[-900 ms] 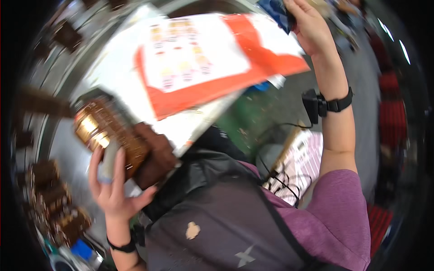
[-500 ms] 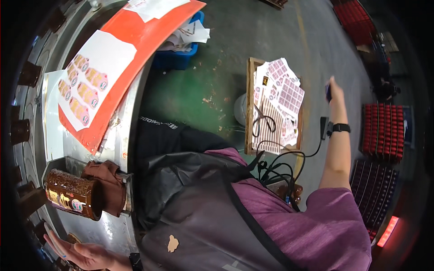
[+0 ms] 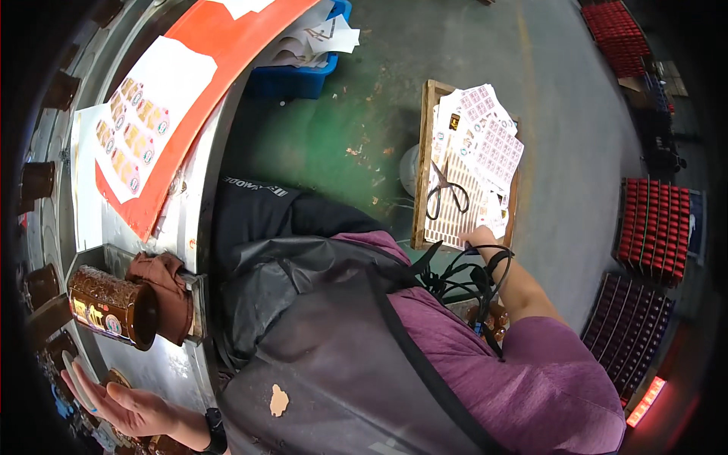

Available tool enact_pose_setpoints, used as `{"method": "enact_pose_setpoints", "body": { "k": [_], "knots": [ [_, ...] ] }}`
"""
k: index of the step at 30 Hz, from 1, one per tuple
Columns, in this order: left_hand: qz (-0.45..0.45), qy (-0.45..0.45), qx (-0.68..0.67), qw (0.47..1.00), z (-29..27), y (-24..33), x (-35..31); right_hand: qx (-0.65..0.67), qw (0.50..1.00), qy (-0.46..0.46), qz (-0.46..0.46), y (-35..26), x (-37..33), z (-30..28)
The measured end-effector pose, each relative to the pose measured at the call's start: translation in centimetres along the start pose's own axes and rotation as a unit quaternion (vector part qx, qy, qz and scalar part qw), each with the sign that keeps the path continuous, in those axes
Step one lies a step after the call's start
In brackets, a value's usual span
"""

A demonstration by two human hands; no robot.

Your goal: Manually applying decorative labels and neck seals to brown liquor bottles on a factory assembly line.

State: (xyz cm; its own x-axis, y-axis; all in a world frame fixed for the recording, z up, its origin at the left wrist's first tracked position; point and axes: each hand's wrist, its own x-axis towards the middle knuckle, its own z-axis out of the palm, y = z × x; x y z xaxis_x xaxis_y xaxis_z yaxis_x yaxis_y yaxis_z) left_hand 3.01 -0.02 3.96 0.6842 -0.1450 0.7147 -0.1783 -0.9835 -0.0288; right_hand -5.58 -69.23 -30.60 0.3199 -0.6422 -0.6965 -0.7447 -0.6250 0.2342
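Observation:
My left hand is at the lower left beside the metal bench, palm turned up and fingers stretched out, with something pale on the fingertips. Just above it a glossy brown jar with a label lies on its side in a metal holder, against a brown cloth. My right hand is at the lower edge of a wooden tray of printed label sheets. Its fingers are closed around a small dark-blue thing, mostly hidden. Black-handled scissors lie on the sheets.
A red board on the bench bears a sheet of pink labels. Beyond is a blue bin with paper scraps. Black cables loop near my right forearm. Stacked red crates and dark crates stand at right.
My right hand has swung in from the far right, down and left to the tray's lower edge. My left hand remains open near the jar. The whole view has shifted slightly.

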Motion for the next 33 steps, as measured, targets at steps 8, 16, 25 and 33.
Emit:
{"method": "enact_pose_setpoints", "body": {
  "k": [8,16,25,33],
  "knots": [
    [-0.032,0.015,-0.092,0.995,0.8,0.4,0.3,0.037,0.997,-0.038,-0.057,-0.4,-0.4,-0.7],
    [-0.136,0.034,-0.167,0.976,0.8,0.5,-0.6,0.13,0.991,0.02,-0.034,-1.5,-1.1,-1.7],
    [-0.168,0.062,-0.224,0.958,0.9,-1.0,-1.4,0.391,0.92,-0.029,0.016,1.5,1.5,-2.4],
    [-0.195,0.073,-0.219,0.953,0.7,-1.5,-2.2,0.031,0.997,0.066,-0.026,3.3,1.0,-6.3]
  ]
}}
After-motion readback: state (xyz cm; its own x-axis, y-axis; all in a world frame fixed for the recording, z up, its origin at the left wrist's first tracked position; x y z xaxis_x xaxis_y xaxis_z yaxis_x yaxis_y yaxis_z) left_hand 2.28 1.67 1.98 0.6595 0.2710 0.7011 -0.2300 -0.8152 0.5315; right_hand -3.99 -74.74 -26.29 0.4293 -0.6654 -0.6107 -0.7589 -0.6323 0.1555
